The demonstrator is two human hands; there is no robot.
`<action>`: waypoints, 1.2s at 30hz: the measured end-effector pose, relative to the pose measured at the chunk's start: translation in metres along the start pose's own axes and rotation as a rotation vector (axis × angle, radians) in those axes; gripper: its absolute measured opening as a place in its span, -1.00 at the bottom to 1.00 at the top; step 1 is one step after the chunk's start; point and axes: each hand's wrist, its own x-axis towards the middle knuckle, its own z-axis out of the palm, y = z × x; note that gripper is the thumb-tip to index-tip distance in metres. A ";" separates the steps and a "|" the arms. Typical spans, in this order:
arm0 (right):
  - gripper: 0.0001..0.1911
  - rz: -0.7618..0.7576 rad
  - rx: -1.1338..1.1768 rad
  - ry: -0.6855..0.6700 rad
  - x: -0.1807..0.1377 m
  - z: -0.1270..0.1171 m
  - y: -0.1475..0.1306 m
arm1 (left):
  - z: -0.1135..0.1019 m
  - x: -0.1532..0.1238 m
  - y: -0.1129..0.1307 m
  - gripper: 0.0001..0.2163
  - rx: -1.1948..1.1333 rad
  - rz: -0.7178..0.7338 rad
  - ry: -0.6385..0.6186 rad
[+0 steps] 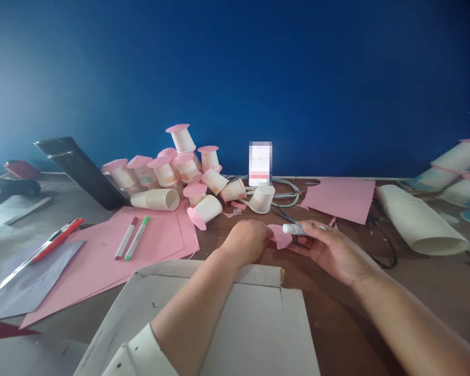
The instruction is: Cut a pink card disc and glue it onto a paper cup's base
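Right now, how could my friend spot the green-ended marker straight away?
On the table, look left to the big pink sheets. There, side by side, lie the reddish-ended marker and, right of it, the green-ended marker. Its bright green ends set it apart.

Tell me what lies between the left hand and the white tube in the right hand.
In the head view, a small pink paper piece lies between the left hand and the white tube held in the right hand.

Pink sheets [102,271], markers [137,237] and paper cups [151,199] (some stacked) suggest a craft worktable [331,316].
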 end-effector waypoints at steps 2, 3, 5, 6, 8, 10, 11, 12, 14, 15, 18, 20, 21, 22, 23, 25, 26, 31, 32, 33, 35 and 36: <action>-0.87 0.001 -0.008 -0.011 -0.001 0.002 -0.001 | 0.000 0.000 0.001 -0.78 0.011 0.002 -0.029; -0.86 0.002 -0.009 -0.019 -0.001 0.003 -0.001 | -0.001 0.000 0.001 -0.78 0.015 0.004 -0.039; -0.87 0.004 -0.012 -0.040 -0.002 0.004 -0.001 | -0.002 -0.001 0.003 -0.79 0.017 0.013 -0.051; -0.87 0.008 -0.016 -0.055 -0.002 0.004 -0.001 | -0.003 -0.002 0.003 -0.78 0.015 0.013 -0.053; -0.86 0.013 -0.034 -0.089 -0.002 0.004 0.001 | -0.003 -0.002 0.004 -0.78 0.010 -0.001 -0.055; -0.84 0.010 -0.069 -0.111 -0.001 0.004 0.003 | -0.002 -0.003 0.004 -0.78 0.005 -0.006 -0.046; -0.82 0.003 -0.090 -0.116 0.000 0.003 0.005 | -0.001 -0.003 0.003 -0.77 0.003 0.001 -0.033; -0.81 -0.003 -0.110 -0.116 0.001 0.003 0.006 | 0.000 -0.003 0.002 -0.77 0.002 0.013 -0.018; -0.78 -0.004 -0.140 -0.104 0.002 0.002 0.009 | 0.004 -0.002 0.000 -0.75 0.004 0.037 0.012; -0.77 0.004 -0.148 -0.096 0.002 0.002 0.009 | 0.006 -0.002 -0.001 -0.75 0.006 0.046 0.021; -0.74 0.033 -0.154 -0.065 0.003 0.002 0.010 | 0.007 -0.002 -0.003 -0.75 0.002 0.065 0.022; -0.72 0.039 -0.175 -0.030 0.002 0.002 0.008 | 0.006 -0.003 -0.002 -0.75 -0.010 0.072 0.015; -0.71 0.034 -0.195 0.001 0.002 0.001 0.008 | 0.005 -0.003 -0.002 -0.75 -0.016 0.072 0.011; -0.70 0.025 -0.224 0.036 0.001 0.001 0.007 | 0.004 -0.003 -0.001 -0.75 -0.020 0.069 0.007; -0.70 0.012 -0.259 0.075 0.001 0.000 0.006 | 0.003 -0.003 0.000 -0.76 -0.022 0.064 0.005; -0.70 -0.033 -0.348 0.146 0.001 -0.002 0.004 | 0.002 -0.002 0.001 -0.76 -0.021 0.042 0.005; -0.69 -0.066 -0.399 0.179 0.001 -0.003 0.003 | 0.002 -0.002 0.001 -0.76 -0.018 0.023 0.009; -0.57 -0.267 -0.509 0.349 0.001 -0.005 0.001 | 0.001 -0.001 0.000 -0.73 -0.068 -0.194 0.096; -0.55 -0.280 -0.460 0.361 0.001 -0.004 0.000 | 0.001 -0.001 -0.001 -0.72 -0.088 -0.239 0.128; -0.56 -0.276 -0.385 0.369 0.002 -0.004 0.000 | 0.001 -0.002 -0.001 -0.72 -0.105 -0.276 0.157; -0.66 -0.214 -0.199 0.380 0.004 -0.004 -0.002 | 0.000 -0.002 -0.001 -0.71 -0.122 -0.321 0.195; -0.73 -0.169 -0.117 0.378 0.005 -0.004 -0.003 | -0.001 -0.003 -0.001 -0.71 -0.125 -0.329 0.207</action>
